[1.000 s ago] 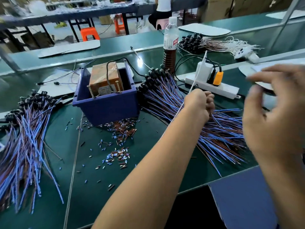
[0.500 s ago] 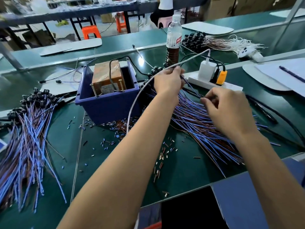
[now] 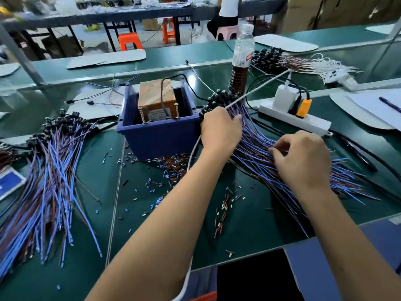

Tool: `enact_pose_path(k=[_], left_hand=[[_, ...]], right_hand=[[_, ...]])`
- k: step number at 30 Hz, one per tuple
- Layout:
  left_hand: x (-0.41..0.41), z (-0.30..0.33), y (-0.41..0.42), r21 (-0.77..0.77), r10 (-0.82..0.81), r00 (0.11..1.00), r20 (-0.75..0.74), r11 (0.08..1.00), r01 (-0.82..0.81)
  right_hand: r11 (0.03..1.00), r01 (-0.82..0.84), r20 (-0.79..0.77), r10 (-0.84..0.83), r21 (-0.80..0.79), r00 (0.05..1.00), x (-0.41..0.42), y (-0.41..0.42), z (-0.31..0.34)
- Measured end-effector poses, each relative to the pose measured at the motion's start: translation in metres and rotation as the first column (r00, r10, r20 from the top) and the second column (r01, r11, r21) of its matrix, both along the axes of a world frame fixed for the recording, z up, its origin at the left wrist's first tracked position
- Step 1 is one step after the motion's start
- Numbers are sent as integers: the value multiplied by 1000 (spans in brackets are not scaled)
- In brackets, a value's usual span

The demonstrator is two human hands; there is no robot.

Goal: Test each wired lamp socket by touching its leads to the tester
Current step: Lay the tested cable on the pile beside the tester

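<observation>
The right pile of wired lamp sockets [image 3: 256,148], blue and brown leads with black sockets at the far end, fans across the green table. My left hand [image 3: 219,131] grips the leads just below the black sockets [image 3: 219,98]. Further down the same pile, my right hand [image 3: 303,161] has its fingertips curled into the leads. The tester [image 3: 155,98], a brown box with two brass posts, sits in a blue bin [image 3: 158,137] just left of my left hand. A second pile of wired sockets [image 3: 50,181] lies at the far left.
A white power strip [image 3: 308,122] with plugs and a drink bottle [image 3: 243,57] stand behind the right pile. A white cable [image 3: 260,86] crosses over my left hand. Cut insulation bits [image 3: 171,168] litter the table's middle. Paper with a pen [image 3: 377,105] lies right.
My right hand dropped from up near the camera onto the leads. My left hand moved left to the socket end of the pile, then settled lower on it.
</observation>
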State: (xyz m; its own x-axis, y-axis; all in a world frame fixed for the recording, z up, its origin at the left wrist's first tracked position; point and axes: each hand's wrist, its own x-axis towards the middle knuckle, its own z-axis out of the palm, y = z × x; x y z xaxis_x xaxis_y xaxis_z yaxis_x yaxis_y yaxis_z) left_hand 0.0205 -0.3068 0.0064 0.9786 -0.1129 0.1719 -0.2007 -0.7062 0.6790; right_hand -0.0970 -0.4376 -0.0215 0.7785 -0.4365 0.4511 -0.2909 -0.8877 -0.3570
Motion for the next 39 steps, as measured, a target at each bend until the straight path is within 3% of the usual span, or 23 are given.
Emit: enact_pose_path(k=[2, 4, 7, 10, 13, 15, 17, 19, 21, 26, 30, 34, 36, 37, 39], left_hand=[[-9, 6, 15, -68, -108, 979, -174, 993, 98], [-20, 10, 41, -209, -220, 898, -382, 967, 148], [-31, 13, 96, -296, -275, 836, -475, 944, 142], [-38, 13, 158, -267, -186, 881, -436, 961, 71], [-37, 9, 217, -197, 65, 931, -360, 970, -144], [-34, 0, 253, 26, 367, 919, -145, 930, -367], [-31, -9, 289, 192, 594, 800, 83, 779, -597], [-26, -17, 317, 245, 663, 732, 156, 692, -679], [-17, -24, 335, 316, 672, 722, 165, 658, -684], [0, -27, 347, 378, 659, 742, 125, 660, -649], [3, -23, 352, 265, 657, 733, 175, 686, -678], [1, -16, 350, 115, 685, 721, 101, 712, -692], [2, -12, 342, -92, 687, 726, -16, 722, -686], [3, -10, 336, -275, 666, 740, -93, 697, -662], [5, -4, 322, -658, 557, 797, -234, 512, -552]], right_hand=[[1000, 12, 5, -12, -8, 1000, 2, 5, 3], [999, -38, 84, 37, 14, 996, 4, 16, 9], [964, -262, 210, 248, 38, 946, 7, 57, 23], [848, -529, 169, 516, 38, 840, 12, 122, 29], [727, -678, 3, 682, 110, 731, 22, 188, 27], [667, -727, -159, 745, 161, 648, 34, 228, 24], [601, -780, -283, 789, 172, 545, 43, 265, 23], [566, -809, -342, 800, 159, 493, 49, 296, 21], [549, -826, -353, 804, 130, 478, 54, 321, 20], [564, -809, -305, 810, 168, 501, 62, 355, 17], [583, -765, -323, 805, 276, 497, 66, 356, 7], [594, -656, -179, 789, 466, 587, 76, 349, 5], [578, -598, -65, 747, 555, 662, 81, 346, 6], [561, -572, -31, 729, 599, 683, 84, 345, 8], [435, -510, 16, 749, 742, 663, 87, 346, 10]])
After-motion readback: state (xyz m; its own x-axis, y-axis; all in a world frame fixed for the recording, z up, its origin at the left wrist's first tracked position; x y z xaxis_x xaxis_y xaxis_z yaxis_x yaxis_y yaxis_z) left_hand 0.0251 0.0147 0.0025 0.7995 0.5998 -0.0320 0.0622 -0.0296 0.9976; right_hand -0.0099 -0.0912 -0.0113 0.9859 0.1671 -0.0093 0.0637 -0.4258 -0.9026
